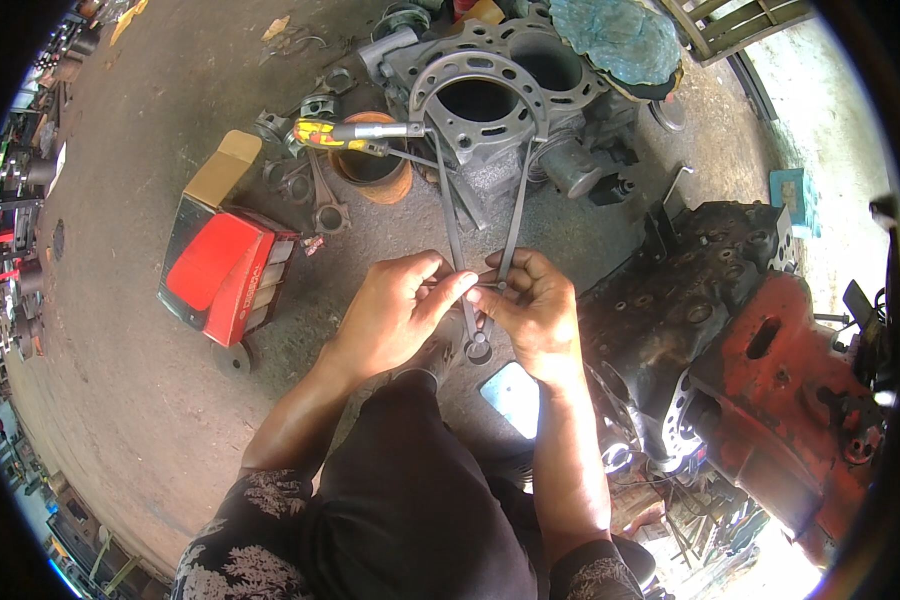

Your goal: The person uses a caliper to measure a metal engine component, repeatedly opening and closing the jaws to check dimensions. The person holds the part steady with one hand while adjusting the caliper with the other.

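Observation:
My left hand [395, 308] and my right hand [538, 312] are both closed around a long-legged metal spring caliper [456, 235]. Fingers of each hand pinch at the thin crossbar between its legs, and the thumbs nearly meet there. The round pivot end points toward me, below my hands. From my grip the two legs spread away to the near side of a grey engine block [490, 170], beside its front cylinder bore. Whether the tips touch the block I cannot tell. My fingers hide part of the crossbar.
Left of the block stand a rusty cylinder liner [378, 185], a yellow-and-red-handled tool [345, 133] across it, and connecting rods [325, 200]. An open red-and-black box [232, 265] stands at left. Dark engine castings [680, 280] and a red one [780, 380] crowd the right. A pale-blue flat object [511, 398] lies near my right wrist.

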